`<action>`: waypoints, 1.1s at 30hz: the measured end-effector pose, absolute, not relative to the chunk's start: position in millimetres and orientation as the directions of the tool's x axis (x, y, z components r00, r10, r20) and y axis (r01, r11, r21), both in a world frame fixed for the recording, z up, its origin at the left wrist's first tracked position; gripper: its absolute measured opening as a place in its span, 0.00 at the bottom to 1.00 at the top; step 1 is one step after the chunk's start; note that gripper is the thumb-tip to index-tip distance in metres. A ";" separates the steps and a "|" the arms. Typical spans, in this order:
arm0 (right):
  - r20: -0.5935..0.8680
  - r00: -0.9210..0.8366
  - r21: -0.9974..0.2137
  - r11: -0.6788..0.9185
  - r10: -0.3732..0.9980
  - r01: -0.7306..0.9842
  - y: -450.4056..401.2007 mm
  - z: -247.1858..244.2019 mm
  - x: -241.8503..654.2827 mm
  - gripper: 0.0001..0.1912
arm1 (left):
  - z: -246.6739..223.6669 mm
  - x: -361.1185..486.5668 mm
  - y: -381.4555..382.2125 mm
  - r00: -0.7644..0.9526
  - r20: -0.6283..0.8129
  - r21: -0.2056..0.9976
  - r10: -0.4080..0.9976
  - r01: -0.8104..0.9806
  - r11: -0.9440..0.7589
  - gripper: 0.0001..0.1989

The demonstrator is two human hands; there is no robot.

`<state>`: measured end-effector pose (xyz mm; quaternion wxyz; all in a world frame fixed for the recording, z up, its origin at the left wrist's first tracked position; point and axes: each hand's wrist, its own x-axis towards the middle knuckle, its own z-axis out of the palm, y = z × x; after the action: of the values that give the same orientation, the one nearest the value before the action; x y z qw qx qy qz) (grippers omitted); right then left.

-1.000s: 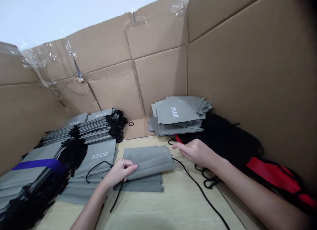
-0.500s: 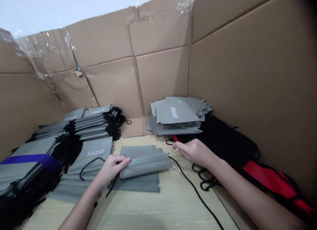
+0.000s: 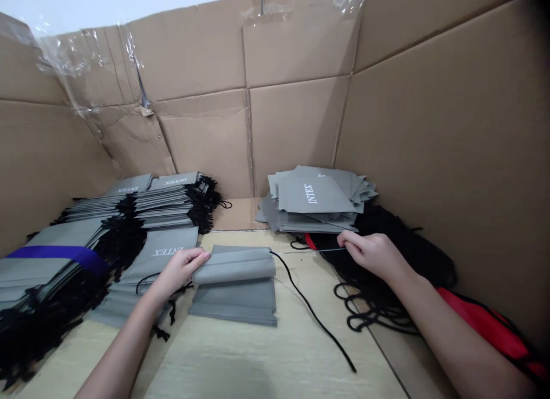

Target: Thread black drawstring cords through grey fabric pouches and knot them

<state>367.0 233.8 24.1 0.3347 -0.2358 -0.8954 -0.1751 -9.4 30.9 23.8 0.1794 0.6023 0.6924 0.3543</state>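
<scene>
My left hand (image 3: 183, 270) is closed in a pinch on the left end of a grey fabric pouch (image 3: 238, 264), whose upper edge is rolled or folded over. A black cord (image 3: 311, 307) comes out of the pouch's right end and trails down across the board. More flat grey pouches (image 3: 236, 301) lie beneath it. My right hand (image 3: 372, 253) is closed on a thin, light-coloured wire-like rod (image 3: 324, 251), which points left toward the pouch's right end. The rod's far tip is too faint to make out.
Stacked corded INTEX pouches (image 3: 163, 207) stand at the left, with a purple-banded bundle (image 3: 55, 256) in front. A loose grey pile (image 3: 318, 196) sits at back right, beside heaped black cords (image 3: 399, 244) and red fabric (image 3: 481, 313). Cardboard walls (image 3: 296, 124) enclose the board.
My right hand has moved right, away from the pouch, and the thin rod now shows. My left hand and the pouch have shifted left. The black cord's loose end has come into view.
</scene>
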 end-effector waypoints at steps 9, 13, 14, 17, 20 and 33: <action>0.700 -0.574 0.084 0.749 0.426 0.658 248.2 19.9 386.1 0.15 | 20.5 -27.0 26.7 -0.218 0.076 0.780 0.973 0.621 0.078 0.21; 0.671 -0.561 0.055 0.722 0.485 0.690 252.7 17.4 387.7 0.13 | 20.9 -33.5 23.0 -0.209 0.000 0.830 0.978 0.546 0.117 0.24; 0.657 -0.568 0.055 0.720 0.495 0.692 253.2 17.2 387.2 0.13 | 21.6 -34.2 21.6 -0.194 -0.014 0.841 0.981 0.528 0.117 0.26; 0.631 -0.563 0.045 0.699 0.534 0.713 253.5 17.8 386.1 0.13 | 24.5 -36.2 18.3 -0.181 -0.022 0.871 0.983 0.479 0.107 0.28; 0.611 -0.541 0.021 0.671 0.578 0.741 253.5 19.2 387.1 0.12 | 25.5 -41.5 18.3 -0.246 -0.001 0.878 0.969 0.465 0.118 0.28; 0.522 -0.525 -0.041 0.635 0.672 0.771 257.6 19.1 386.8 0.07 | 18.1 -62.9 13.4 -0.273 0.002 0.815 0.962 0.558 0.157 0.22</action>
<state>386.8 257.6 19.1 0.2540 -0.4158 -0.8678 -0.0981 -62.9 13.4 18.1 0.2757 0.5360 0.7087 0.3666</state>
